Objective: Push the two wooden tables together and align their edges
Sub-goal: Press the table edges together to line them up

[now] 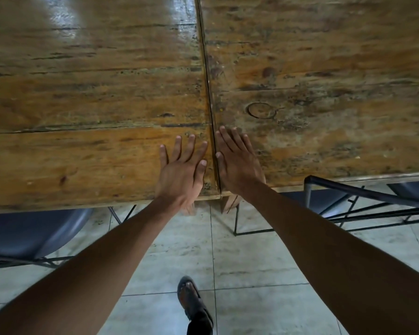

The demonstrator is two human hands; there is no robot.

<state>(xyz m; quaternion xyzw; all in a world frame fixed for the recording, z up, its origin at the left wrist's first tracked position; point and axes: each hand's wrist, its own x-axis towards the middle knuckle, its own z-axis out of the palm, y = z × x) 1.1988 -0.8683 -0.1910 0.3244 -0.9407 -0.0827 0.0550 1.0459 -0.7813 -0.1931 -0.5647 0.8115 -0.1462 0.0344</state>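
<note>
With my left hand (183, 170) and right hand (236, 163) flat, fingers spread, holding nothing, the left table (87, 93) and right table (324, 81) met at a thin seam; near edges looked slightly stepped, so final alignment remained.

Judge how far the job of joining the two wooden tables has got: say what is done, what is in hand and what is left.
Done: the left table and right table meet, with only a thin seam between them. In hand: the left hand and right hand lie flat either side of it. Left: the near edges look slightly stepped at the corner, so a small nudge may remain.
</note>
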